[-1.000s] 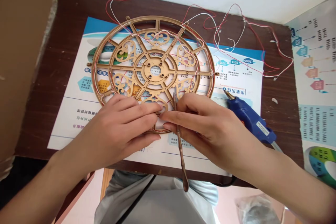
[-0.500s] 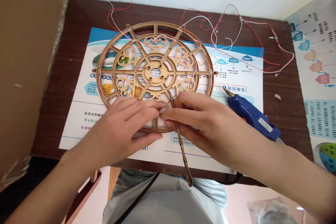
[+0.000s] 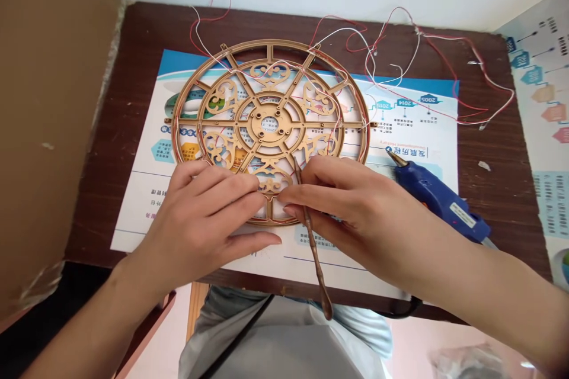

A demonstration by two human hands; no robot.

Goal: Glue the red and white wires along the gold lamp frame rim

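A round gold-coloured openwork frame (image 3: 284, 123) with spokes and scroll ornaments lies flat on a printed sheet. Thin red and white wires (image 3: 418, 32) run along its rings and trail off at the back. Over the lower left rim rests my left hand (image 3: 195, 219), its fingers stretched forward and the thumb apart. My right hand (image 3: 360, 201) grips a slim bronze-coloured spatula-like tool (image 3: 316, 254), whose broad end points towards my lap. The right fingertips touch the frame near its lower spoke; what lies beneath them is hidden.
A blue hot glue gun (image 3: 440, 198) lies right of the frame, partly behind my right forearm. The printed sheet (image 3: 142, 213) covers much of the dark brown table (image 3: 111, 148). Cardboard (image 3: 53, 100) stands at the left, a white wall behind, and a poster (image 3: 542, 148) at the right.
My left fingers have drawn back slightly to the left, away from the right fingertips, uncovering more of the lower scroll. The right hand keeps its hold. The whole view has shifted a little.
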